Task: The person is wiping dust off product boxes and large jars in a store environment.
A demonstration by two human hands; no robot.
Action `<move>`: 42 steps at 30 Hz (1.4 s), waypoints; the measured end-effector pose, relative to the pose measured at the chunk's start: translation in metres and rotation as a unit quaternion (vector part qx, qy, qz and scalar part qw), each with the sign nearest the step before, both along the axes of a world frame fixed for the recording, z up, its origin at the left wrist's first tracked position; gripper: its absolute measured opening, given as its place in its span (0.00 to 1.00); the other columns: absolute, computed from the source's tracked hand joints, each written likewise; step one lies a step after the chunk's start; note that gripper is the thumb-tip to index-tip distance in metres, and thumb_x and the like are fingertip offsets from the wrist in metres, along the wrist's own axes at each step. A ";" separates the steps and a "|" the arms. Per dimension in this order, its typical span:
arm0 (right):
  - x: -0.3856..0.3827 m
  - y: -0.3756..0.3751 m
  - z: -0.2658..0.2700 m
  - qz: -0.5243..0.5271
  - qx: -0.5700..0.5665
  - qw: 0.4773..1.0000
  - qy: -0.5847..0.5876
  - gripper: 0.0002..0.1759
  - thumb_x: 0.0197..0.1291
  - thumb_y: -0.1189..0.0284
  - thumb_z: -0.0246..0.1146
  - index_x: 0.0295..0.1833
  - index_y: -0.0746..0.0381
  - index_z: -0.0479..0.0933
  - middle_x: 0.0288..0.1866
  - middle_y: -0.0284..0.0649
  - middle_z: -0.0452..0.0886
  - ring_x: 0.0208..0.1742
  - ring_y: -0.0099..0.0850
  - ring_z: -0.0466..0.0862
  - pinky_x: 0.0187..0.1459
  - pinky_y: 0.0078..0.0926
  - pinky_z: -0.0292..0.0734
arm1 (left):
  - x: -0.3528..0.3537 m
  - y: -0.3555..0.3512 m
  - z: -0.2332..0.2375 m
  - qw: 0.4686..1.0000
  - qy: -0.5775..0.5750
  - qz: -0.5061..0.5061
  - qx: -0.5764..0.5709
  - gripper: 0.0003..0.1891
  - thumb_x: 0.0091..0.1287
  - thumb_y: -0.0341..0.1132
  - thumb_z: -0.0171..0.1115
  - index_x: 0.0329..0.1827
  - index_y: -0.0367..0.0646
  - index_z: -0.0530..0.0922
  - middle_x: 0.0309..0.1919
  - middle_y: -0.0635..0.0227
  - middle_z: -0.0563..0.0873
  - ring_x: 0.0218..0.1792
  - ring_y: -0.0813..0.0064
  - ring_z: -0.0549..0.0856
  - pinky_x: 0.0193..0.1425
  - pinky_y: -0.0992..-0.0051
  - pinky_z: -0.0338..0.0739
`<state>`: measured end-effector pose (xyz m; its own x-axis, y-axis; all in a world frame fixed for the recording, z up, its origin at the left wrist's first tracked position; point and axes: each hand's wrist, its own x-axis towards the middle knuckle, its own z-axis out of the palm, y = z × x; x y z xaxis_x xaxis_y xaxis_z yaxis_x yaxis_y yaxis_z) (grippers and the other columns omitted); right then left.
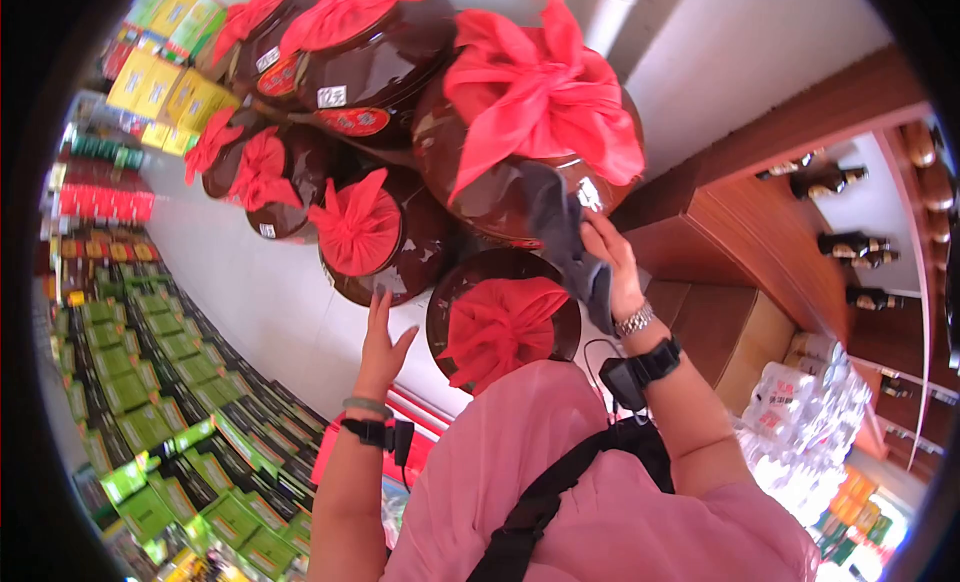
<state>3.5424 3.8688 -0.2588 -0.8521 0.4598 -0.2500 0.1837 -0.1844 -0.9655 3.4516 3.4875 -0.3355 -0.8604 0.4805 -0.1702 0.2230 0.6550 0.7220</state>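
Note:
My right hand (pixel 615 262) holds a dark grey cloth (pixel 565 242) against the side of a large brown glazed jar (pixel 450 142). A red cloth (pixel 550 97) is tied over that jar's mouth, and its tails hang down near my fingers. My left hand (pixel 384 347) is open, thumb spread, with its fingertips at the lower edge of a smaller brown jar (pixel 425 237) topped by a red cloth (pixel 358 225). Between my arms stands another brown jar (pixel 443 307) with a red cover (pixel 505 327).
More red-covered jars (pixel 385 67) stand at the back left, some with price labels. Rows of green boxes (pixel 130 382) line the left side. On the right are a wooden shelf (pixel 760 242) with dark bottles (pixel 855 245) and plastic-wrapped bottles (pixel 805 407).

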 end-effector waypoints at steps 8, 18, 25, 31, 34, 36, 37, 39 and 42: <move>-0.064 -0.013 -0.070 0.259 0.710 0.651 0.066 0.32 0.60 0.76 0.55 0.73 0.57 0.71 0.75 0.47 0.69 0.79 0.47 0.63 0.80 0.48 0.54 | 0.142 -0.183 -0.064 0.973 -0.145 0.145 -0.109 0.34 0.66 0.36 0.70 0.75 0.42 0.67 0.76 0.39 0.62 0.76 0.42 0.64 0.76 0.54 0.67; -0.277 -0.089 -0.070 0.216 0.832 0.512 -0.009 0.24 0.67 0.68 0.52 0.68 0.58 0.75 0.76 0.47 0.69 0.76 0.48 0.68 0.77 0.46 0.58 | 0.236 -0.245 -0.099 0.941 -0.210 0.224 -0.145 0.30 0.65 0.36 0.70 0.71 0.42 0.73 0.69 0.42 0.74 0.69 0.45 0.75 0.70 0.57 0.74; -0.384 -0.060 -0.097 0.017 0.834 0.522 -0.179 0.20 0.67 0.62 0.52 0.54 0.58 0.84 0.60 0.48 0.80 0.60 0.51 0.78 0.62 0.50 0.69 | 0.304 -0.244 -0.102 0.899 -0.278 0.329 -0.076 0.28 0.65 0.35 0.70 0.69 0.43 0.74 0.64 0.46 0.79 0.59 0.52 0.84 0.64 0.61 0.79; -0.384 -0.083 -0.089 0.201 0.844 0.461 -0.186 0.20 0.67 0.63 0.52 0.55 0.57 0.84 0.63 0.47 0.81 0.65 0.47 0.79 0.63 0.46 0.72 | 0.356 -0.246 -0.110 0.862 -0.350 0.345 -0.121 0.29 0.65 0.36 0.71 0.70 0.43 0.75 0.59 0.50 0.83 0.56 0.54 0.86 0.60 0.61 0.81; -0.370 -0.139 -0.100 0.399 0.816 0.363 -0.209 0.20 0.69 0.64 0.51 0.58 0.55 0.84 0.66 0.45 0.81 0.69 0.43 0.77 0.65 0.47 0.71 | 0.360 -0.242 -0.118 0.872 -0.356 0.307 -0.137 0.29 0.65 0.36 0.71 0.70 0.43 0.74 0.59 0.50 0.83 0.55 0.55 0.86 0.59 0.61 0.81; -0.347 -0.162 -0.131 0.437 0.818 0.300 -0.222 0.21 0.70 0.64 0.50 0.60 0.53 0.84 0.64 0.43 0.82 0.69 0.41 0.78 0.66 0.47 0.70 | 0.351 -0.242 -0.121 0.885 -0.343 0.290 -0.127 0.29 0.65 0.35 0.70 0.70 0.43 0.74 0.59 0.50 0.84 0.55 0.56 0.86 0.59 0.61 0.81; -0.338 -0.165 -0.156 0.431 0.837 0.269 -0.202 0.21 0.71 0.65 0.50 0.60 0.53 0.84 0.62 0.41 0.84 0.66 0.40 0.80 0.65 0.45 0.71 | 0.346 -0.243 -0.124 0.880 -0.330 0.329 -0.087 0.28 0.66 0.34 0.70 0.70 0.43 0.75 0.59 0.51 0.84 0.55 0.57 0.86 0.59 0.62 0.82; -0.310 -0.169 -0.191 0.447 0.856 0.165 -0.200 0.24 0.73 0.63 0.47 0.67 0.52 0.79 0.70 0.40 0.77 0.73 0.36 0.73 0.72 0.48 0.61 | 0.342 -0.242 -0.127 0.862 -0.311 0.401 -0.007 0.28 0.66 0.33 0.69 0.70 0.44 0.75 0.59 0.51 0.84 0.55 0.58 0.86 0.58 0.62 0.82; -0.264 -0.161 -0.238 0.533 0.826 0.066 -0.169 0.26 0.75 0.62 0.45 0.73 0.51 0.74 0.78 0.36 0.69 0.79 0.36 0.64 0.77 0.48 0.51 | 0.327 -0.241 -0.110 0.857 -0.329 0.394 -0.037 0.27 0.67 0.31 0.69 0.70 0.43 0.75 0.60 0.51 0.84 0.56 0.58 0.86 0.58 0.63 0.83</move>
<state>3.2785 3.7080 -0.4970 -0.6949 -0.1789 -0.6965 -0.6954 0.4141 0.5873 3.7784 3.2461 -0.4455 -0.6189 -0.2391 -0.7482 -0.7496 0.4644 0.4716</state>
